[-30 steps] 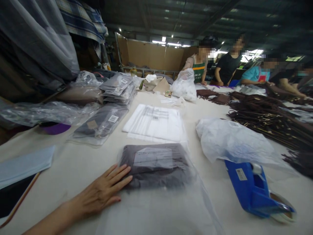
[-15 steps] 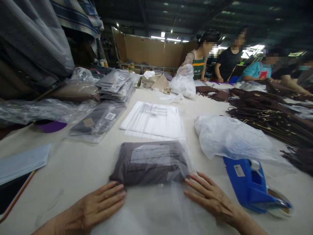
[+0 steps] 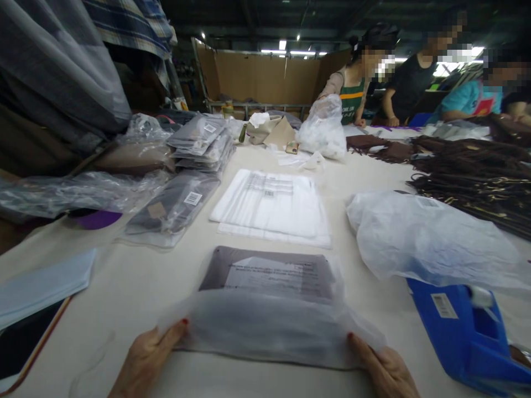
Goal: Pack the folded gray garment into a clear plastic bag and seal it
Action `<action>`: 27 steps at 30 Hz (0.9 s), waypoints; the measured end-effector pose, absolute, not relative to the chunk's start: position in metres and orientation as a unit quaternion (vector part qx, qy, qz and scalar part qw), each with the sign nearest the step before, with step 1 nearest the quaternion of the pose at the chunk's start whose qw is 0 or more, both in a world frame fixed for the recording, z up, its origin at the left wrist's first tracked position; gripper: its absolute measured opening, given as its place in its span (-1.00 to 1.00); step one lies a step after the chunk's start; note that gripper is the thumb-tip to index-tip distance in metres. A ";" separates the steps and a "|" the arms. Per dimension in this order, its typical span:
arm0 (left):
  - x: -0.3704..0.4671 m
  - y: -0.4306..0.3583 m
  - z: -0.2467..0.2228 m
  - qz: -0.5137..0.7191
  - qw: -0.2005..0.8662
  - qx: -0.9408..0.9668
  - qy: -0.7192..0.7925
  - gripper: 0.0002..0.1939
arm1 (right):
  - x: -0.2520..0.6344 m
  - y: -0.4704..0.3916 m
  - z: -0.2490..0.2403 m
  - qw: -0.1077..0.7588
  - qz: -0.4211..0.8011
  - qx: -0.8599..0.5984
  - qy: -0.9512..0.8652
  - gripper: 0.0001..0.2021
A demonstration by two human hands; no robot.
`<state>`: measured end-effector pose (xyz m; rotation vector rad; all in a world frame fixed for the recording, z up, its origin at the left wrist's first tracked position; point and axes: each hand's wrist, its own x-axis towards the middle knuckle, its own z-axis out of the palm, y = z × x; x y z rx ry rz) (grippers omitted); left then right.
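A dark brown-grey folded item [image 3: 215, 271] lies flat inside a clear printed plastic bag [image 3: 265, 326] in front of me. The bag's near flap is folded back over the item's near half. My left hand [image 3: 151, 351] pinches the folded bag at its left corner, thumb on top and fingers beneath. At the right corner my right hand [image 3: 379, 359] grips it the same way. Just beyond lies a stack of white printed plastic bags [image 3: 274, 207].
A blue tape dispenser [image 3: 460, 337] stands at right beside a crumpled translucent bag [image 3: 418, 235]. Bagged grey items with barcodes [image 3: 170, 207] are piled at left, near a pale blue folded sheet [image 3: 45, 284]. Dark brown corded pieces [image 3: 477, 171] heap at far right; several people work behind.
Both hands have gone from lying flat on the bag beside the item to gripping its corners. The loose near part of the bag has been folded up over the item.
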<state>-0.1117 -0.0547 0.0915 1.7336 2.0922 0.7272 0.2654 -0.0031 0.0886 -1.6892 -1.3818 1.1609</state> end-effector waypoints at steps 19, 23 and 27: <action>-0.095 -0.035 0.072 0.072 -0.167 0.647 0.740 -0.60 | 0.244 0.008 0.049 0.152 0.024 -0.721 -0.675 -0.58; -0.099 -0.034 0.078 0.080 -0.170 0.554 0.811 -0.68 | 0.239 0.011 0.047 0.135 -0.020 -0.714 -0.687 -0.52; -0.073 -0.035 0.106 0.197 -0.252 0.625 0.712 -0.55 | 0.232 0.012 0.053 0.164 -0.065 -0.707 -0.684 -0.47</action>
